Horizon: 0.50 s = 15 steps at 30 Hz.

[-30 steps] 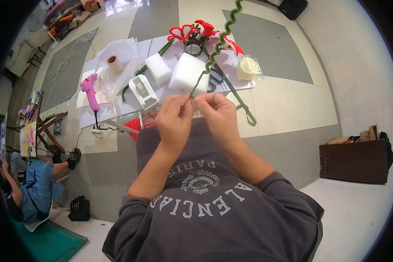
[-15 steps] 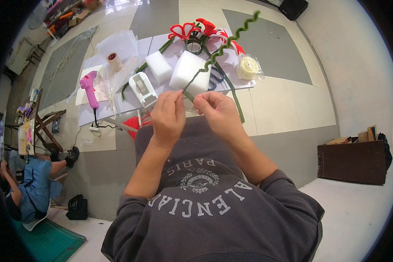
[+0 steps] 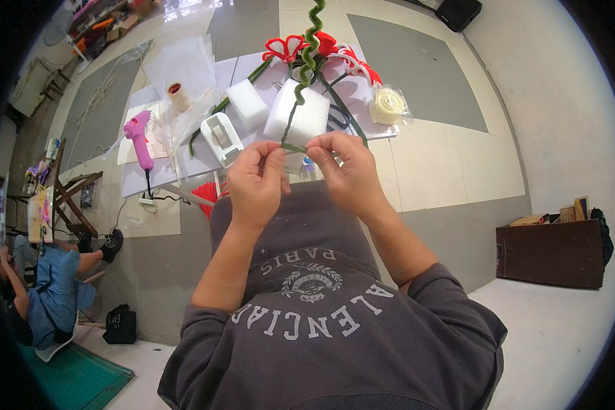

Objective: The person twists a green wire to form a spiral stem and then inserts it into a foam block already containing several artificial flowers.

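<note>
A green pipe cleaner (image 3: 309, 58), coiled in its upper part and thin and straight below, stands up from between my hands. At its lower end my left hand (image 3: 256, 181) pinches it with thumb and finger. A short strip of green tape (image 3: 294, 147) runs taut from that end to my right hand (image 3: 350, 171), whose fingertips are pressed together on it. Just beyond the hands sits a white foam block (image 3: 295, 121). Red and white pipe-cleaner flowers (image 3: 284, 49) stand at the table's far side.
The white table (image 3: 174, 179) holds a white tape dispenser (image 3: 221, 139), a pink glue gun (image 3: 139, 140), a smaller foam block (image 3: 247, 104) and a cream tape roll (image 3: 388, 105). Red pipe cleaners (image 3: 206, 196) lie left of my lap. Another person (image 3: 51, 287) sits at far left.
The coiled pipe cleaner has swung from leaning right to nearly upright. My right hand has moved a little right, and the tape strip between the hands now lies more level.
</note>
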Each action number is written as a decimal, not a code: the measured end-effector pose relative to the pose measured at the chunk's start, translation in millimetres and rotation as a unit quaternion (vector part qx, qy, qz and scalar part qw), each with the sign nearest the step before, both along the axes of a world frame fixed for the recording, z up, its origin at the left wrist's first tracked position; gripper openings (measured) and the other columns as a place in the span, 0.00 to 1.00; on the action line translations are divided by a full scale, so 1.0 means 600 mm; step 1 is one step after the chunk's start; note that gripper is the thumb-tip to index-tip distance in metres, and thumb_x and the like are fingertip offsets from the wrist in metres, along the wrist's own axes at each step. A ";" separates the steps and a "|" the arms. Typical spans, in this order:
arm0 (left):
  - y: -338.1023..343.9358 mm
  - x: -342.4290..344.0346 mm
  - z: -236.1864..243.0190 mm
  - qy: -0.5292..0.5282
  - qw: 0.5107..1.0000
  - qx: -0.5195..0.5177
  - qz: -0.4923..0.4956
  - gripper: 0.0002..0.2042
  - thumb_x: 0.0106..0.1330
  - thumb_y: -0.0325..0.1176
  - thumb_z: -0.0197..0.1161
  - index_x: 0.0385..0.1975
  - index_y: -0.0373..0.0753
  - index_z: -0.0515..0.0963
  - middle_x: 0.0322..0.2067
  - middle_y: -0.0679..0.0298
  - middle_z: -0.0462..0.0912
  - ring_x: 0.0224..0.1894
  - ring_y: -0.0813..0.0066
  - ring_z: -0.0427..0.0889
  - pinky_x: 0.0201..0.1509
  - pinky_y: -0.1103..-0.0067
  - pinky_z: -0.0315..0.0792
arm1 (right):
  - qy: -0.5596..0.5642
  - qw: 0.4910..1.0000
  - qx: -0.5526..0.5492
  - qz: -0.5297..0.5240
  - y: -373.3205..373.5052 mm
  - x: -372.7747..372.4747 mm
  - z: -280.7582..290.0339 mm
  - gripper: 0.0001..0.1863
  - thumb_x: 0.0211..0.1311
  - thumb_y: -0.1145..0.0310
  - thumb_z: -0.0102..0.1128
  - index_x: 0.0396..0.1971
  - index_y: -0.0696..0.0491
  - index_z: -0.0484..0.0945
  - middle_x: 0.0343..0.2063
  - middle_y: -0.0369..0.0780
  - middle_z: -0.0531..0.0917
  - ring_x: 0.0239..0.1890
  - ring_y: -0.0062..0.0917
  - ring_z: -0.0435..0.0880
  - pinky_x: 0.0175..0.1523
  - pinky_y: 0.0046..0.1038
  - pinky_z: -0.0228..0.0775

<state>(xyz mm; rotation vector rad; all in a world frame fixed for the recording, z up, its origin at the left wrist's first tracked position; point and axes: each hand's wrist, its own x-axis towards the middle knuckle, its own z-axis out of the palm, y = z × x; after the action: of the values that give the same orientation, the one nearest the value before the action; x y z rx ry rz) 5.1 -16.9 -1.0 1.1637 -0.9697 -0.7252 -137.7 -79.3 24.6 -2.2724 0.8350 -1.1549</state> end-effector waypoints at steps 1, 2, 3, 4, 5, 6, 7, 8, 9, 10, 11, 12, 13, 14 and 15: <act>0.001 -0.001 0.007 -0.003 1.000 0.004 0.001 0.04 0.64 0.25 0.54 0.32 0.30 0.71 0.18 0.67 0.72 0.15 0.86 0.69 0.17 0.88 0.63 | -0.019 0.997 0.068 0.020 0.001 -0.001 0.007 0.07 0.55 0.72 0.59 0.32 0.58 0.77 0.26 0.39 0.80 0.28 0.21 0.76 0.34 0.22 0.66; 0.002 -0.001 0.010 -0.006 1.000 0.007 0.001 0.04 0.64 0.25 0.54 0.32 0.30 0.71 0.17 0.68 0.71 0.15 0.86 0.69 0.17 0.88 0.63 | -0.039 0.989 0.137 0.041 0.003 -0.002 0.019 0.07 0.56 0.72 0.58 0.33 0.58 0.77 0.26 0.37 0.79 0.30 0.18 0.75 0.36 0.21 0.66; 0.002 0.000 0.009 -0.021 1.000 0.011 0.002 0.04 0.64 0.25 0.54 0.32 0.30 0.72 0.18 0.68 0.72 0.15 0.86 0.68 0.17 0.88 0.63 | -0.057 0.975 0.204 0.061 0.003 -0.004 0.026 0.07 0.57 0.71 0.58 0.34 0.58 0.77 0.25 0.34 0.78 0.31 0.16 0.74 0.37 0.20 0.66; 0.003 0.000 0.010 -0.037 0.999 0.013 0.003 0.04 0.64 0.25 0.54 0.32 0.30 0.72 0.18 0.68 0.72 0.14 0.86 0.68 0.17 0.88 0.63 | -0.075 0.967 0.234 0.067 0.002 -0.005 0.025 0.08 0.57 0.71 0.58 0.35 0.58 0.77 0.26 0.34 0.78 0.31 0.15 0.73 0.38 0.20 0.66; 0.003 0.001 0.009 -0.053 0.998 0.016 0.004 0.04 0.63 0.25 0.54 0.32 0.30 0.72 0.19 0.68 0.72 0.14 0.86 0.68 0.16 0.88 0.63 | -0.092 0.957 0.264 0.072 0.001 -0.007 0.023 0.09 0.57 0.71 0.58 0.37 0.58 0.77 0.26 0.33 0.78 0.31 0.15 0.73 0.38 0.19 0.65; 0.002 0.001 0.008 -0.055 0.998 0.010 0.011 0.04 0.62 0.25 0.56 0.31 0.30 0.73 0.20 0.66 0.74 0.15 0.85 0.70 0.17 0.87 0.64 | -0.109 0.946 0.294 0.078 0.000 -0.009 0.021 0.11 0.57 0.71 0.58 0.39 0.58 0.77 0.26 0.32 0.77 0.31 0.14 0.73 0.38 0.19 0.65; 0.002 0.002 0.006 -0.056 0.998 0.003 0.019 0.04 0.61 0.25 0.57 0.30 0.30 0.74 0.22 0.65 0.75 0.16 0.84 0.71 0.18 0.87 0.65 | -0.112 0.939 0.313 0.095 -0.001 -0.011 0.020 0.12 0.57 0.70 0.58 0.40 0.58 0.76 0.26 0.32 0.77 0.31 0.14 0.73 0.37 0.18 0.65; 0.001 0.002 0.005 -0.057 0.998 -0.003 0.026 0.03 0.59 0.24 0.58 0.29 0.31 0.74 0.23 0.63 0.76 0.17 0.83 0.73 0.18 0.86 0.67 | -0.114 0.930 0.331 0.111 0.000 -0.014 0.020 0.13 0.57 0.70 0.58 0.42 0.58 0.76 0.26 0.32 0.77 0.31 0.14 0.72 0.37 0.18 0.65; 0.000 0.003 0.006 -0.088 0.995 -0.015 0.040 0.03 0.59 0.24 0.59 0.29 0.31 0.74 0.23 0.62 0.76 0.18 0.82 0.74 0.19 0.85 0.68 | -0.117 0.921 0.350 0.128 0.001 -0.015 0.021 0.15 0.57 0.69 0.59 0.43 0.58 0.75 0.26 0.31 0.77 0.30 0.14 0.72 0.37 0.18 0.65; -0.001 0.004 0.006 -0.119 0.991 -0.026 0.054 0.03 0.58 0.24 0.59 0.29 0.31 0.74 0.24 0.62 0.76 0.19 0.81 0.74 0.20 0.85 0.68 | -0.101 0.929 0.331 0.130 0.001 -0.015 0.021 0.16 0.57 0.69 0.59 0.45 0.59 0.74 0.25 0.32 0.77 0.29 0.14 0.73 0.36 0.17 0.65; -0.002 0.005 0.006 -0.149 0.986 -0.037 0.069 0.03 0.58 0.23 0.59 0.29 0.31 0.74 0.24 0.61 0.77 0.20 0.80 0.75 0.21 0.85 0.69 | -0.085 0.937 0.311 0.133 0.003 -0.015 0.023 0.18 0.56 0.70 0.60 0.46 0.60 0.73 0.24 0.33 0.77 0.28 0.14 0.73 0.34 0.17 0.66; -0.002 0.003 0.008 -0.151 0.985 -0.035 0.070 0.03 0.57 0.23 0.59 0.28 0.31 0.74 0.24 0.61 0.77 0.21 0.79 0.76 0.22 0.84 0.70 | -0.070 0.944 0.292 0.135 0.003 -0.014 0.025 0.20 0.56 0.70 0.60 0.48 0.61 0.71 0.23 0.34 0.77 0.27 0.14 0.73 0.33 0.17 0.66; -0.001 0.000 0.012 -0.154 0.985 -0.034 0.071 0.03 0.57 0.23 0.60 0.28 0.31 0.74 0.24 0.60 0.77 0.22 0.77 0.76 0.23 0.84 0.70 | -0.071 0.941 0.300 0.138 0.004 -0.015 0.026 0.19 0.56 0.69 0.61 0.47 0.61 0.72 0.23 0.33 0.77 0.27 0.13 0.73 0.33 0.17 0.66; -0.001 -0.003 0.016 -0.156 0.985 -0.033 0.071 0.03 0.57 0.23 0.60 0.28 0.31 0.74 0.24 0.60 0.77 0.23 0.76 0.77 0.24 0.83 0.71 | -0.073 0.938 0.308 0.141 0.005 -0.014 0.028 0.19 0.55 0.69 0.61 0.46 0.61 0.73 0.22 0.33 0.77 0.27 0.13 0.73 0.33 0.17 0.66; -0.001 -0.004 0.019 -0.181 0.980 -0.044 0.077 0.03 0.57 0.23 0.60 0.28 0.31 0.74 0.24 0.60 0.77 0.23 0.76 0.77 0.24 0.83 0.71 | -0.074 0.935 0.316 0.143 0.005 -0.014 0.029 0.19 0.55 0.68 0.62 0.45 0.61 0.73 0.22 0.33 0.77 0.26 0.13 0.73 0.33 0.17 0.66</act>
<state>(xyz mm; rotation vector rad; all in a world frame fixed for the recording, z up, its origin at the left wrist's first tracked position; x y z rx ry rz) 2.9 -17.4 10.3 1.3024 -1.1848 -0.3480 -145.8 -76.6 41.9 -1.6793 0.6632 -0.7671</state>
